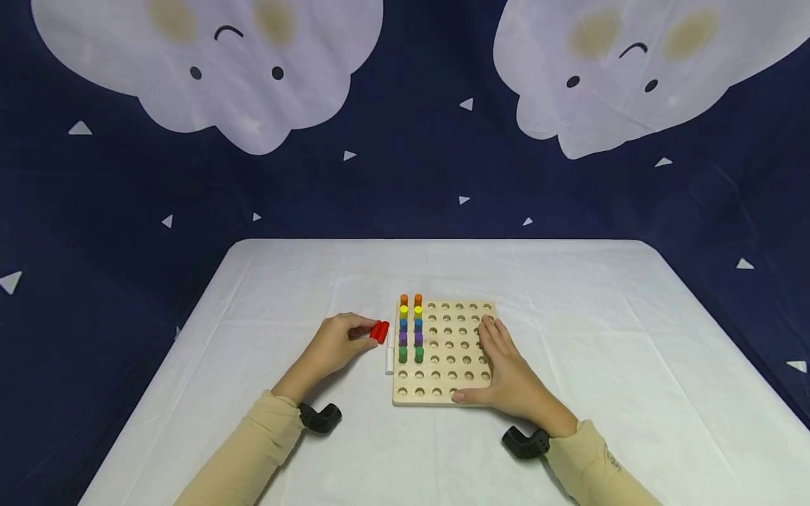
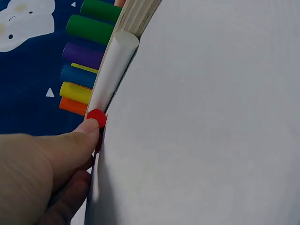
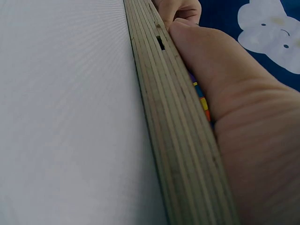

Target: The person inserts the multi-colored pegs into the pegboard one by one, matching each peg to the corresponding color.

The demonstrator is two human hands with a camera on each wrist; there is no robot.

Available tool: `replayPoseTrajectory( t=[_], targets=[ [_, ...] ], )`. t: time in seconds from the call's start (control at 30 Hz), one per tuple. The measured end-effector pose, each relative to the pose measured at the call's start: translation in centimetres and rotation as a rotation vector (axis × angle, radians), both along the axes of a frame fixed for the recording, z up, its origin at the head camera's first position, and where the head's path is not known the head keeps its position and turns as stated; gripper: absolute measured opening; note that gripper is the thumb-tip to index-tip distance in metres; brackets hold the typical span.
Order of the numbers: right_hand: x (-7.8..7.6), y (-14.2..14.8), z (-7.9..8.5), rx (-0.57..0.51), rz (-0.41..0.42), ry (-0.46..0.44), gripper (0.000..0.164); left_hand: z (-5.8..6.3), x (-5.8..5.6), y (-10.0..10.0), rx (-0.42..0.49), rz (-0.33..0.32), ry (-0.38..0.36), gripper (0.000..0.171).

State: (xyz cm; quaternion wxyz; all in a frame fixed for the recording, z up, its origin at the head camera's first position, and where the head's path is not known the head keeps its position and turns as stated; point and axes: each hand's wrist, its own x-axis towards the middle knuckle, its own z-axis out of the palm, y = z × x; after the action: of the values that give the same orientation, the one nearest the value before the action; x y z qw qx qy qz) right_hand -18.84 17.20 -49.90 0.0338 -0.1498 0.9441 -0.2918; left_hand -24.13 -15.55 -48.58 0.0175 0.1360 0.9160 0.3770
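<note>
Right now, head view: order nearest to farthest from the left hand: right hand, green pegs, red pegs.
1. Red pegs: pinched by the left hand.
2. Green pegs: upright in the board, left side.
3. Right hand: on the board's right side.

No text, label, brand or number can be read in any of the three views. The only detail resembling lettering is a small dark marking (image 1: pixel 612 460) on the right sleeve (image 1: pixel 587 469), near the cuff, seen in the head view; it is too small and blurred to make out, and whether it is writing or a logo cannot be told. The dark blue backdrop (image 1: pixel 418 140) carries printed pictures rather than readable signs: pale clouds (image 1: pixel 237 91) with simple faces, and scattered small white triangles (image 1: pixel 80 128)
</note>
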Motion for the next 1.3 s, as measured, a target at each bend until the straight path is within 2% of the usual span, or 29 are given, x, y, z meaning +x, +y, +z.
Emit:
replayPoseTrajectory(
  t=[0.17,0.37,0.5,0.63,0.73,1.0,1.3],
  targets=[
    [0.0,0.0,0.1,-0.004,0.001,-0.009,0.142,0.5,0.1,-0.3,-0.074,-0.007,-0.006,0.029],
    [0.0,0.0,0.3,0.003,0.002,-0.006,0.142,1.1,0.4,-0.4,-0.140,-0.013,0.000,0.032],
    [0.0,0.0,0.4,0.002,0.000,-0.002,0.142,1.3,0.4,-0.1,-0.207,-0.055,0.043,0.033],
    [0.0,0.0,0.2,-0.007,0.001,-0.005,0.142,1.0,0.4,0.1,-0.235,-0.075,0.102,0.022],
    [0.1,0.0,0.1,-0.010,0.005,0.000,0.141,0.8,0.6,0.0,-0.194,-0.057,0.105,0.017],
    [0.1,0.0,0.1,-0.003,0.004,0.003,0.141,1.1,1.9,0.2,-0.001,-0.025,0.081,0.028],
    [0.1,0.0,0.0,-0.002,0.004,-0.001,0.142,1.8,4.2,2.0,0.225,-0.083,0.006,0.022]
  ],
)
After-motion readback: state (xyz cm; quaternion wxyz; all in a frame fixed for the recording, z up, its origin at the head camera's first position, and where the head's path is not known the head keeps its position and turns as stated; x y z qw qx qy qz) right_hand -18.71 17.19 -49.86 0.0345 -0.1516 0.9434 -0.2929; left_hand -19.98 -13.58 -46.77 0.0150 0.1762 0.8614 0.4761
